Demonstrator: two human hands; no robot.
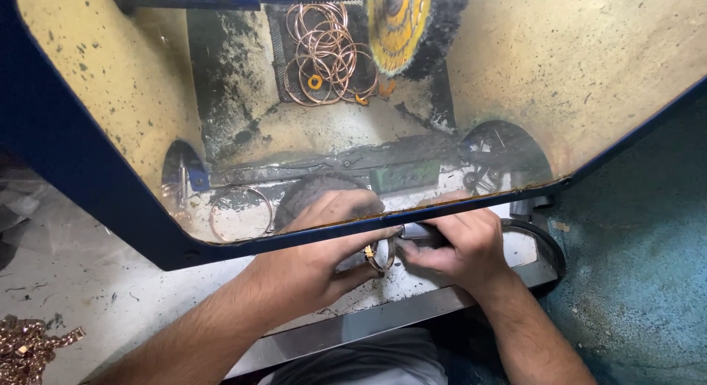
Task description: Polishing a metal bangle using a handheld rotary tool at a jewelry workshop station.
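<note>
My left hand (317, 260) pinches a small metal ring (380, 256) between thumb and fingers, low at the front of the tabletop (110, 289), just under the blue frame edge (309, 234). My right hand (460, 249) is closed tight around a dark tool (420, 234), its tip touching the ring; what kind of tool it is I can't quite make out. Another ring (241, 212) lies behind the frame. Copper-coloured hoops (328, 53) hang beside the yellow buffing wheel (401, 20). A chain pile (29, 348) sits far left.
</note>
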